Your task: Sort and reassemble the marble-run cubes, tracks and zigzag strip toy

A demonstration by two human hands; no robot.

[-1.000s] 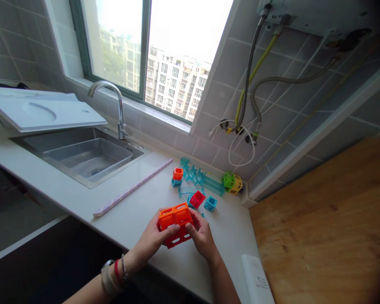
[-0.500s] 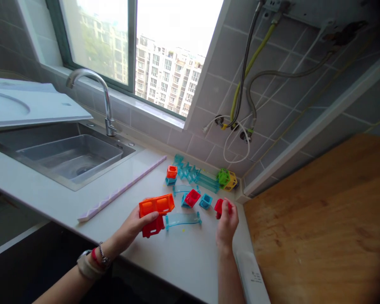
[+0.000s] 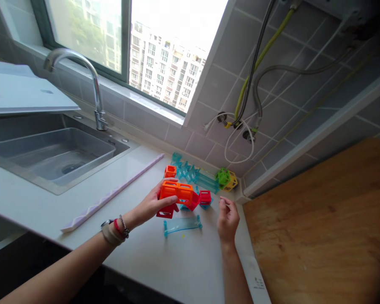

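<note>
My left hand [image 3: 156, 202] is closed around an orange openwork block piece [image 3: 177, 193]; a red block [image 3: 165, 212] is below it, in the same grip. Behind the orange piece, another red block [image 3: 195, 202] partly shows, tilted. Just right of that, a red cube [image 3: 204, 196] rests on top of a blue cube [image 3: 205, 206]. My right hand [image 3: 228, 219] hangs to the right of this pair, apart from it, fingers curled in with nothing visible in them. A clear blue curved track piece [image 3: 183, 224] lies nearer the front.
A small orange cube [image 3: 170, 171], clear blue track pieces [image 3: 190, 172] and a green ball-like block [image 3: 222, 178] with a yellow one [image 3: 232, 180] line the wall. A long lilac strip [image 3: 114, 193] lies beside the sink [image 3: 61, 188]. A wooden board [image 3: 319, 219] stands at right.
The red cube has left my right hand and now sits on the blue cube. My left hand has moved right and up with the orange piece. The view has shifted slightly.
</note>
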